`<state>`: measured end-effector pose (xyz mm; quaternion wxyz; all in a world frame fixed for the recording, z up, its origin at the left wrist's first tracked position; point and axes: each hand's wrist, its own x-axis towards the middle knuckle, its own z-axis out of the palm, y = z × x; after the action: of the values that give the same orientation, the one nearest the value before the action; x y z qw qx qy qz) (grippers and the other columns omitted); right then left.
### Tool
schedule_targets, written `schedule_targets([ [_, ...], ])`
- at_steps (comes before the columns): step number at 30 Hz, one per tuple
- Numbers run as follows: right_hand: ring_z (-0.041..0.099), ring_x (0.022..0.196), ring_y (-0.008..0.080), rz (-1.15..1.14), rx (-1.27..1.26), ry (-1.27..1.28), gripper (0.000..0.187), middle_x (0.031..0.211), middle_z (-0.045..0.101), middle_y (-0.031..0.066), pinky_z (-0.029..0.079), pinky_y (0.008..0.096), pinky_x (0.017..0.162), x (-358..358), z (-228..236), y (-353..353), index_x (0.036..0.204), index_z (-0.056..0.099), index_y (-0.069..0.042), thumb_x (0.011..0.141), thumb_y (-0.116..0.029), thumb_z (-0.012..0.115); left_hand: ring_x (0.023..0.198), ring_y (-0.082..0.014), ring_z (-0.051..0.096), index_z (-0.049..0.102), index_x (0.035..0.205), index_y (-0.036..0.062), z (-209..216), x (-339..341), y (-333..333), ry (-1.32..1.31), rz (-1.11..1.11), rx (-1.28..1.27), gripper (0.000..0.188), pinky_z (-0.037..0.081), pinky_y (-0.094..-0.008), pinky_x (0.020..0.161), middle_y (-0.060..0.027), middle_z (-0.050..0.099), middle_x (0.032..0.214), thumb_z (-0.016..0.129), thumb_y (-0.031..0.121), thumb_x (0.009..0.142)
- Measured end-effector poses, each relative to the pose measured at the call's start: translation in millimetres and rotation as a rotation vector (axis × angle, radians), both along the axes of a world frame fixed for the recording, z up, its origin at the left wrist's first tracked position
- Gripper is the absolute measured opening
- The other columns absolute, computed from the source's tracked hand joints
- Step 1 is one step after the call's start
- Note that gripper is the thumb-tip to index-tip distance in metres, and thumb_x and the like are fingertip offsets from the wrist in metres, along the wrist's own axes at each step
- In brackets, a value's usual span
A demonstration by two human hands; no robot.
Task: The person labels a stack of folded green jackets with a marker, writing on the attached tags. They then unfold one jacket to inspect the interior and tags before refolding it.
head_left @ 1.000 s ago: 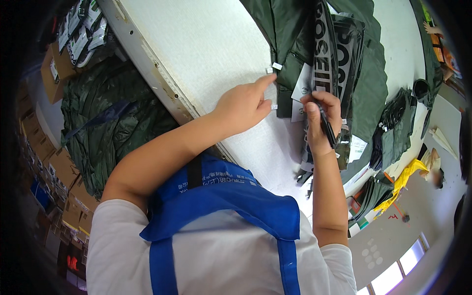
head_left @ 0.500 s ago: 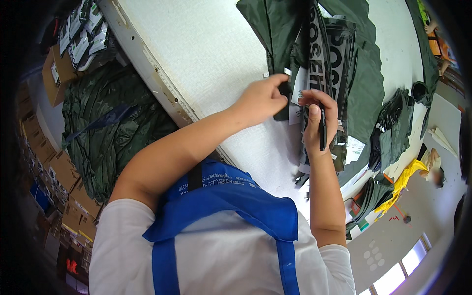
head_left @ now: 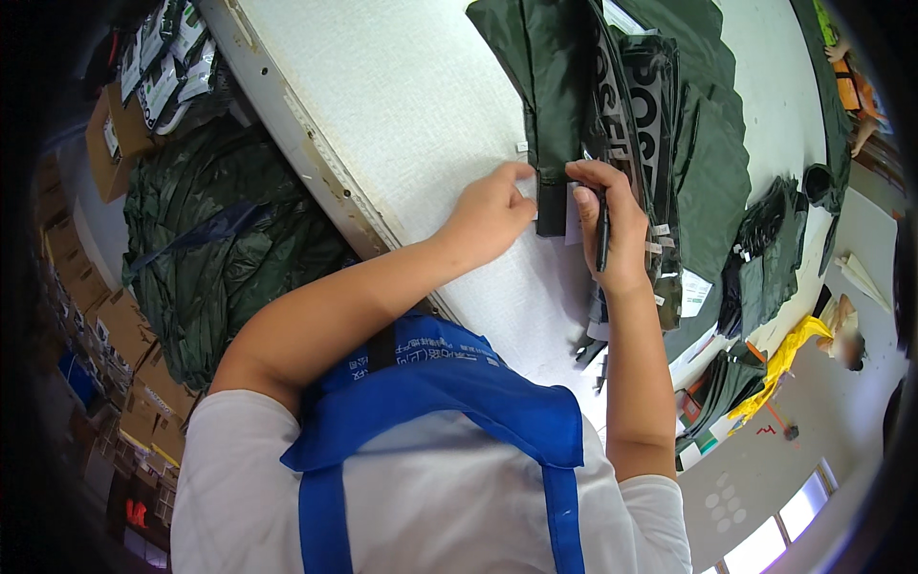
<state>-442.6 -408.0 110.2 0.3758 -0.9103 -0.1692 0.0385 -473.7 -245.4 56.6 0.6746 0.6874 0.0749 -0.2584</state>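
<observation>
On the white table, a dark green garment runs down from the picture's upper edge, its narrow lower end lying between the two hands. Just to its left is the left hand, index finger and thumb a little apart at the garment's edge; whether they pinch the cloth, I cannot tell. The right hand, on the other side, is closed round a slim black pen-like tool, its fingertips near the garment's lower end. Clear printed bags lie just beyond that hand, on more green cloth. The garment's top is cut off by the frame, the tool's upper part is hidden by fingers, and a small white tag is too tiny to make out.
</observation>
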Motion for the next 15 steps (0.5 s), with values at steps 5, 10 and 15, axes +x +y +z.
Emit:
schedule_targets([
  [5,0.064,0.083,0.0266,-0.024,-0.005,-0.043,0.016,0.094,0.064,0.0139,0.050,0.0321,0.076,0.5,1.1,0.0,0.104,0.058,-0.002,0.090,-0.008,0.059,0.061,-0.0107,0.054,0.047,0.125,-0.0015,6.6,-1.9,-8.9,0.219,0.002,-0.181,0.042,0.044,-0.0257,0.056,-0.0023,0.058,0.068,0.055,0.009,0.085],
  [10,0.061,0.092,0.0197,-0.185,0.319,0.084,0.016,0.101,0.064,0.0105,0.047,0.0310,0.083,-1.7,7.6,-1.1,0.105,0.056,0.000,0.093,-0.010,0.052,0.058,-0.0111,0.053,0.043,0.136,0.0081,28.4,1.6,-16.1,0.068,-0.241,-0.173,0.052,0.043,-0.0264,0.056,-0.0028,0.056,0.065,0.053,0.012,0.085],
  [15,0.060,0.102,0.0266,0.081,0.364,0.041,0.026,0.104,0.065,0.0121,0.043,0.0365,0.094,-4.8,23.0,1.8,0.109,0.057,-0.001,0.092,-0.021,0.052,0.085,-0.0358,0.063,0.043,0.132,0.0084,4.8,1.8,-53.0,-0.147,-0.376,-0.108,0.053,0.050,-0.0411,0.073,-0.0202,0.065,0.092,0.054,0.015,0.080],
])
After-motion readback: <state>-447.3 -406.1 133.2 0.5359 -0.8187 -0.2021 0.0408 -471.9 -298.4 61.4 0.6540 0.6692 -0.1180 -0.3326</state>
